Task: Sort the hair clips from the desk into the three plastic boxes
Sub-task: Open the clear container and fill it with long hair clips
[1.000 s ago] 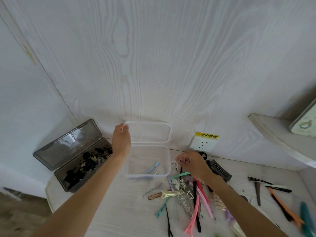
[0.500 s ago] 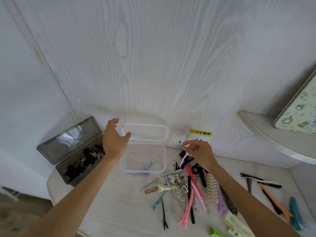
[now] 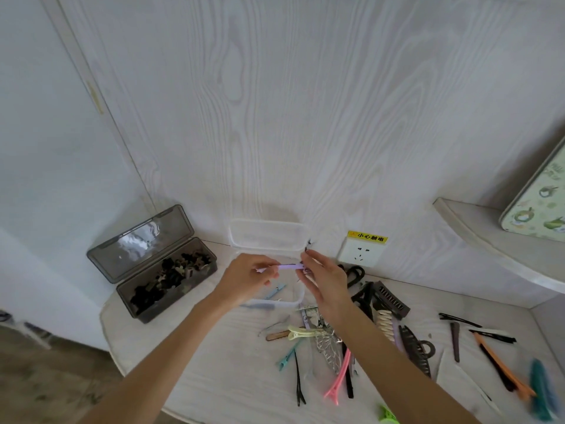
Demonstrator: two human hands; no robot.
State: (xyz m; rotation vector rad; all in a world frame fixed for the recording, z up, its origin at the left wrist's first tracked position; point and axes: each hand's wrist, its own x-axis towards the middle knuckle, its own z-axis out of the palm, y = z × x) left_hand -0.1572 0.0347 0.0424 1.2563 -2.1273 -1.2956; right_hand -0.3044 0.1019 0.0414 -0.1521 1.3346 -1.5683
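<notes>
Left of centre: smoky grey hinged plastic box (image 3: 171, 289), lid raised, holding dark clips. Centre: clear plastic box (image 3: 269, 302), lid open against the wall. Above it, slim lilac hair clip (image 3: 290, 267), long axis horizontal, ends pointing left and right. Left hand (image 3: 244, 278) pinches its left end; right hand (image 3: 324, 278) pinches its right end, forearms converging from the lower frame. Lower right: loose assorted clips (image 3: 333, 347) on the white desk (image 3: 214, 371).

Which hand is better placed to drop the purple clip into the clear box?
Probably the left hand: it pinches one end of the purple clip directly above the clear box, while the right hand sits nearer its right edge.
</notes>
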